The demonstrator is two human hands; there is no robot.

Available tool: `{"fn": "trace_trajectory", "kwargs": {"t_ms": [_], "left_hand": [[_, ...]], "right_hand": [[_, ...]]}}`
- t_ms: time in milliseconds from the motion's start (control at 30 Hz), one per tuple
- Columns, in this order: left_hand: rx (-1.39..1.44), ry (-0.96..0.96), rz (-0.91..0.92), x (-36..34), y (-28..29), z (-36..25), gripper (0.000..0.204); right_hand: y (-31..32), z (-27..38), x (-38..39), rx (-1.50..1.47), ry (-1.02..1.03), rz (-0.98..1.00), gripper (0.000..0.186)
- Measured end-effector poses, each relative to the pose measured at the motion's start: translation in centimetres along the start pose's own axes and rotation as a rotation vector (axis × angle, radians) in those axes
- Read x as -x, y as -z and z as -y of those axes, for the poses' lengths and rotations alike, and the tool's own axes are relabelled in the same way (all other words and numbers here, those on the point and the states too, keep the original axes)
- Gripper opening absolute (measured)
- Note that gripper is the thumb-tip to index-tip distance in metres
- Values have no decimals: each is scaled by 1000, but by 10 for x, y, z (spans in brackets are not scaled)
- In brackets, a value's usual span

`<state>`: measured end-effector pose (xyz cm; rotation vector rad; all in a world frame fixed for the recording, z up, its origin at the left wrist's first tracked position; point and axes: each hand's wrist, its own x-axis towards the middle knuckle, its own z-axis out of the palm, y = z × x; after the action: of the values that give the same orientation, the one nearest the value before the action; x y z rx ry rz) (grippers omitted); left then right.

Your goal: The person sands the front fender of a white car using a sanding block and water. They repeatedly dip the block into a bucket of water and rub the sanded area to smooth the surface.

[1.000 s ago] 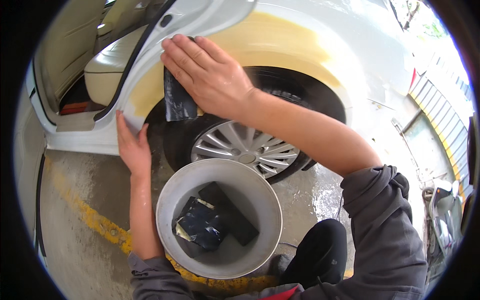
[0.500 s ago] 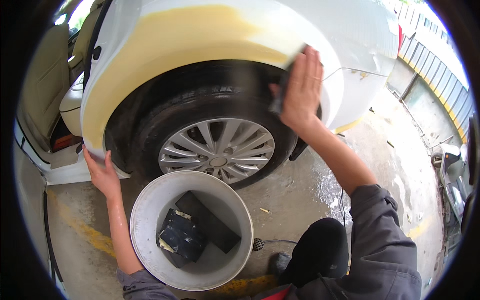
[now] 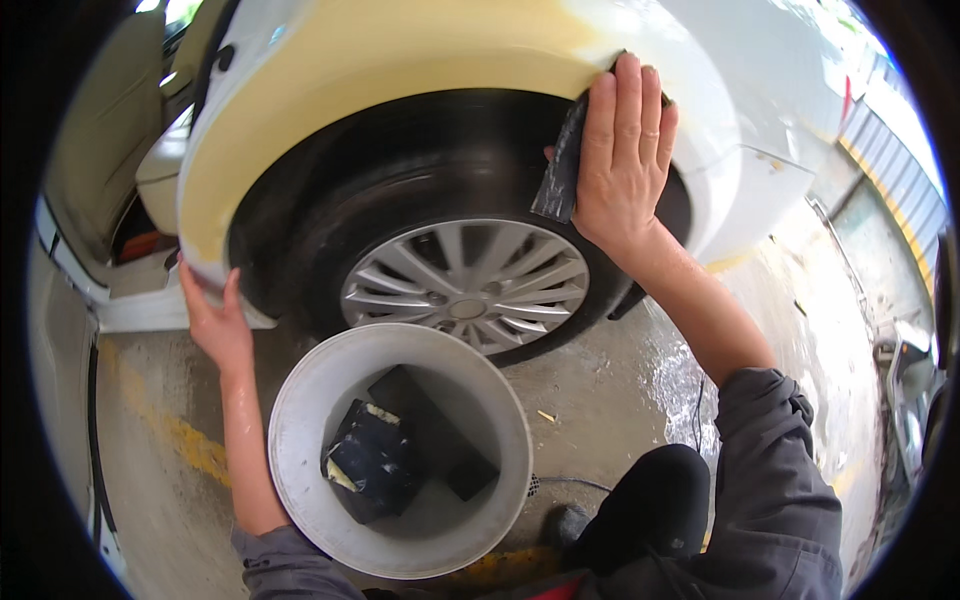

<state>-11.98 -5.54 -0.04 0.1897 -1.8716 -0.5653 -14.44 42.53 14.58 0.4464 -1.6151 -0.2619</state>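
Observation:
My right hand point(image 3: 625, 180) lies against the right side of a car's wheel arch, fingers pointing up. Under it is a dark, wet sheet of sandpaper point(image 3: 560, 175), pressed to the bodywork. The sheet's lower end and edges stick out past my thumb and fingertips. Around the arch, the fender point(image 3: 420, 50) is coated in a smooth yellowish layer that fades into white paint. Low on the arch's left end, my left hand point(image 3: 218, 315) touches the edge with thumb and fingers spread, holding nothing.
A white bucket point(image 3: 290, 430) stands between my arms, with dark sheets point(image 3: 375, 460) in it. Behind it is the tyre with its silver wheel point(image 3: 465, 308). At left is an open doorway with a beige seat point(image 3: 95, 180). Wet concrete point(image 3: 800, 360) lies right, my knee point(image 3: 655, 500) below.
The whole view has shifted, moving the car and bucket slightly rightward. My right hand has slid a little up along the arch with the sandpaper. My left hand stays at the arch's lower end.

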Motion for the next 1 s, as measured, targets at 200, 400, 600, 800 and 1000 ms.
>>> {"fn": "trace_trajectory", "kwargs": {"t_ms": [200, 400, 600, 800, 1000], "left_hand": [[7, -100, -102, 2, 0, -2, 78], [75, -95, -125, 2, -8, -12, 77], [146, -85, -149, 0, -3, -5, 80], [228, -49, -149, -1, -6, -1, 80], [268, -64, -247, 2, -8, 10, 80]], "right_hand": [[-9, 79, -69, 13, 149, -129, 52], [-20, 136, -104, 6, 387, -88, 54], [-26, 209, -126, -89, 651, -17, 57], [-32, 283, -125, 8, 968, 220, 86], [-21, 237, -144, 20, 1052, 292, 86]]}}
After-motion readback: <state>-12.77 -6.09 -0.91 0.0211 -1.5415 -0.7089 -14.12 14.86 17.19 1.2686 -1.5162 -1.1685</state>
